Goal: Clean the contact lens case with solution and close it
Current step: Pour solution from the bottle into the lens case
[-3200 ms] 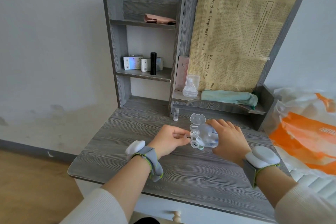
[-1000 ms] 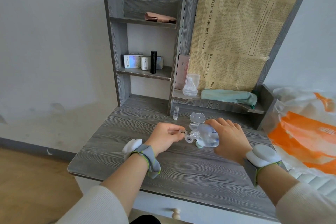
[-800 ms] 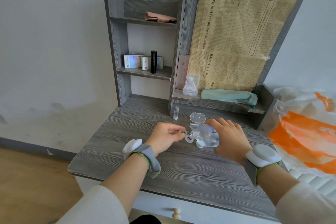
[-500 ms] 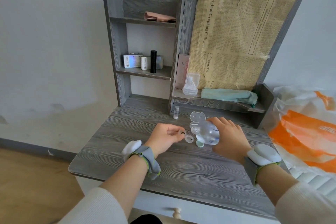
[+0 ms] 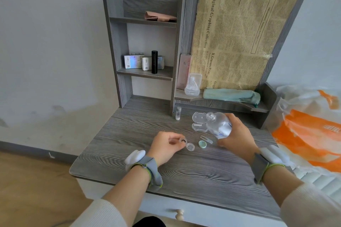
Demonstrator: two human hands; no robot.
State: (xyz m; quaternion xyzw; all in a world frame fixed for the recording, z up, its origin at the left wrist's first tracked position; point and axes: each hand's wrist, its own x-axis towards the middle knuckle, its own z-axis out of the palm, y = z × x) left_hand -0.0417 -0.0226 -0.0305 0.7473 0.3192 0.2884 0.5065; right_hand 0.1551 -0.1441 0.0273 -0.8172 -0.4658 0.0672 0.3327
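You're about midway, by the look of it. Your left hand (image 5: pixel 166 147) pinches one end of the contact lens case (image 5: pixel 190 146) between thumb and fingertips. The case lies low on the counter (image 5: pixel 193 171) in front of you, and its round well is open with no lid on it. Your right hand (image 5: pixel 238 134) is wrapped round the solution bottle (image 5: pixel 218 125), which is uncapped. Whether there is liquid in the well is too small to tell. Closing the case is clearly still to do, and perhaps emptying it too. A green cap (image 5: pixel 203 143) lies just beside the case, but I cannot tell whether it belongs to the case or to the bottle.

Half a second ago you held the bottle tipped close over the case, nozzle towards it. Now you've drawn it up and back to the right, its mouth pointing up and away, in front of the open clear box (image 5: pixel 198 118). That uncovers the green cap and the small tweezers (image 5: pixel 207 139). Your left hand and the case have barely moved.
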